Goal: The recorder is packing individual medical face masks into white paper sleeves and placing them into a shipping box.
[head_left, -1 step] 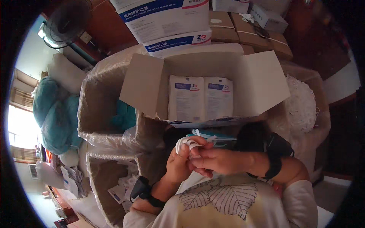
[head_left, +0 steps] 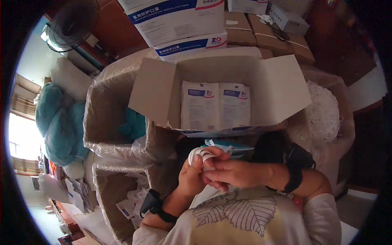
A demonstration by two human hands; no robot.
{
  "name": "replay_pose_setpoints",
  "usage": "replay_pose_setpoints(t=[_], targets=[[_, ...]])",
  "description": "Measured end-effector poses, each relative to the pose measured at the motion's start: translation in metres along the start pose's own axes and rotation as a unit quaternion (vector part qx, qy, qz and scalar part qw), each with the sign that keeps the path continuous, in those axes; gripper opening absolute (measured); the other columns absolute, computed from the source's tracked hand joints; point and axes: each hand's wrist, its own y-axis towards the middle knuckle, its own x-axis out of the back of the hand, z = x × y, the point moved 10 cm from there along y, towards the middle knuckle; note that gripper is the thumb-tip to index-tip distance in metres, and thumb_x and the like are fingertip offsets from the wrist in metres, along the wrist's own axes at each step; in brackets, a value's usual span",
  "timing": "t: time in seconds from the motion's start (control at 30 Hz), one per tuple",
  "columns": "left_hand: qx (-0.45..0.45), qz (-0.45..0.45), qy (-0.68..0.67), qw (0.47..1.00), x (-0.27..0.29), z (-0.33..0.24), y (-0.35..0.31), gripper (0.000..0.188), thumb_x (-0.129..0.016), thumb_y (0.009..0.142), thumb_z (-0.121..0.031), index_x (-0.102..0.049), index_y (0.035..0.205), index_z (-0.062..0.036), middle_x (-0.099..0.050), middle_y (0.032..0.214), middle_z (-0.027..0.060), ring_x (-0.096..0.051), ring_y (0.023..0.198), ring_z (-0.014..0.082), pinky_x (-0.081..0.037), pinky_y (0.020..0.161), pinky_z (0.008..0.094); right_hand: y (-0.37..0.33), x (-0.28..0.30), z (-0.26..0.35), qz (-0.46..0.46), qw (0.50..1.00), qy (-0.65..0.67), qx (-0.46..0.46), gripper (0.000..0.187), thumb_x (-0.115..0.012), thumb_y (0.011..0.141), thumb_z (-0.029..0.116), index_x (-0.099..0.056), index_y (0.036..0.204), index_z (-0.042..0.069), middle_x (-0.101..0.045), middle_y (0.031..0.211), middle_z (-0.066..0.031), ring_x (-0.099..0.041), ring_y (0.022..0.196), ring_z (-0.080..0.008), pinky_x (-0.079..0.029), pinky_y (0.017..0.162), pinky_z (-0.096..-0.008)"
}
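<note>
In front of my chest both hands meet. A looped white band (head_left: 197, 155) runs over the curled fingers of my left hand (head_left: 188, 179), its thumb pressing on it. From the right my right hand (head_left: 234, 172) reaches across, its fingers closed together against the left fingertips; whatever they pinch is hidden. Just beyond the hands lies a teal and white thin sheet-like item (head_left: 237, 147), partly covered by them. Past it stands an open white carton (head_left: 286, 87) with its flaps spread, holding two white printed packs (head_left: 200, 110) side by side.
Plastic-lined boxes stand at the left, one with teal material (head_left: 134, 124), one with white packets (head_left: 132, 206). Another lined box at the right holds a white stringy heap (head_left: 322, 110). Printed cartons (head_left: 175, 24) are stacked behind. A fan (head_left: 73, 22) stands far left.
</note>
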Motion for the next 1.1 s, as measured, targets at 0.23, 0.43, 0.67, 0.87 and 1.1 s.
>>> replay_pose_setpoints(t=[0.23, 0.43, 0.67, 0.87, 1.1], targets=[[-0.033, -0.086, -0.009, 0.996, 0.000, 0.003, 0.002, 0.051, -0.041, 0.087, -0.048, -0.049, 0.104, -0.0003, -0.058, 0.096, 0.0152, -0.058, 0.087, 0.0243, -0.048, 0.075, 0.0363, -0.003, -0.017, -0.004, 0.095, 0.993, 0.072, -0.001, 0.030, -0.033, 0.095, 0.032, -0.044, 0.079, 0.009, -0.041, 0.063, 0.0016, -0.041, 0.052, -0.0065, -0.035, 0.046, -0.0200], [-0.107, -0.030, -0.020, 0.994, -0.008, -0.016, 0.006, 0.042, -0.040, 0.089, -0.045, -0.042, 0.065, -0.0103, -0.044, 0.061, 0.0037, -0.038, 0.056, 0.0137, -0.031, 0.054, 0.0266, -0.018, -0.011, 0.001, 0.070, 0.997, -0.038, -0.016, 0.030, -0.035, 0.095, 0.030, -0.047, 0.084, 0.005, -0.045, 0.069, -0.0017, -0.045, 0.058, -0.0106, -0.039, 0.053, -0.0241], [0.145, 0.143, 0.124, 0.971, -0.050, 0.012, -0.043, 0.033, -0.039, 0.092, -0.035, -0.050, 0.081, -0.0058, -0.046, 0.074, 0.0051, -0.044, 0.066, 0.0160, -0.039, 0.068, 0.0281, -0.065, -0.033, 0.021, 0.080, 0.840, -0.483, 0.236, 0.028, -0.038, 0.092, 0.024, -0.049, 0.099, -0.001, -0.058, 0.096, -0.0183, -0.058, 0.087, -0.0314, -0.045, 0.070, -0.0414], [0.194, 0.315, 0.240, 0.897, -0.089, 0.012, -0.056, 0.032, -0.037, 0.093, -0.030, -0.047, 0.093, -0.0002, -0.045, 0.087, 0.0065, -0.043, 0.078, 0.0150, -0.036, 0.072, 0.0261, -0.066, -0.044, 0.013, 0.132, 0.810, -0.537, 0.197, 0.028, -0.038, 0.092, 0.024, -0.049, 0.098, -0.001, -0.057, 0.095, -0.0184, -0.058, 0.087, -0.0320, -0.045, 0.071, -0.0413], [0.243, 0.252, 0.240, 0.905, -0.078, 0.010, -0.065, 0.034, -0.037, 0.093, -0.030, -0.048, 0.093, 0.0016, -0.046, 0.092, 0.0071, -0.044, 0.080, 0.0181, -0.037, 0.074, 0.0277, -0.081, -0.043, 0.009, 0.188, 0.817, -0.545, 0.023, 0.027, -0.038, 0.091, 0.023, -0.049, 0.097, 0.000, -0.057, 0.093, -0.0186, -0.057, 0.087, -0.0326, -0.045, 0.071, -0.0411]])
